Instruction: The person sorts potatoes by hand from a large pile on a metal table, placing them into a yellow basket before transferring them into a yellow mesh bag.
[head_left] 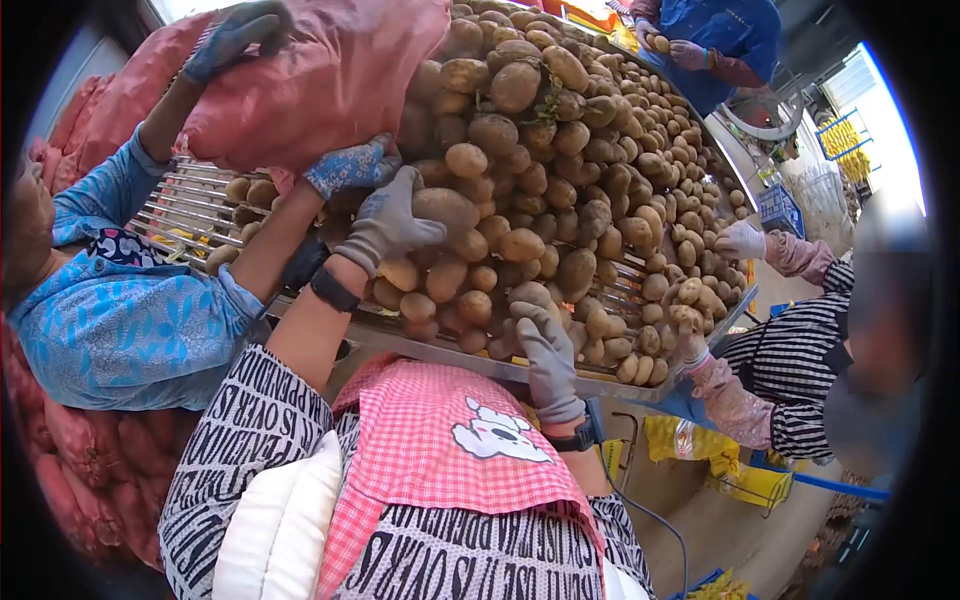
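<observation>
A deep heap of potatoes (575, 190) covers a slatted metal table. My left hand (395, 222), in a grey work glove, rests at the heap's near left side. Its thumb and fingers are apart beside a large potato (447, 210); no firm grip shows. My right hand (549, 365), gloved alike, lies over the table's near edge with its fingers stretched toward the potatoes. A large pink mesh sack (310, 85) lies at the heap's left, where a co-worker's blue patterned glove (352, 167) presses against it.
A co-worker in a blue floral shirt (140, 320) stands close on my left. Another in a striped apron (790, 340) handles potatoes at right, and a third in blue (725, 40) is at the far end. Filled red sacks (95, 470) are piled at lower left; yellow mesh bags (710, 450) hang at right.
</observation>
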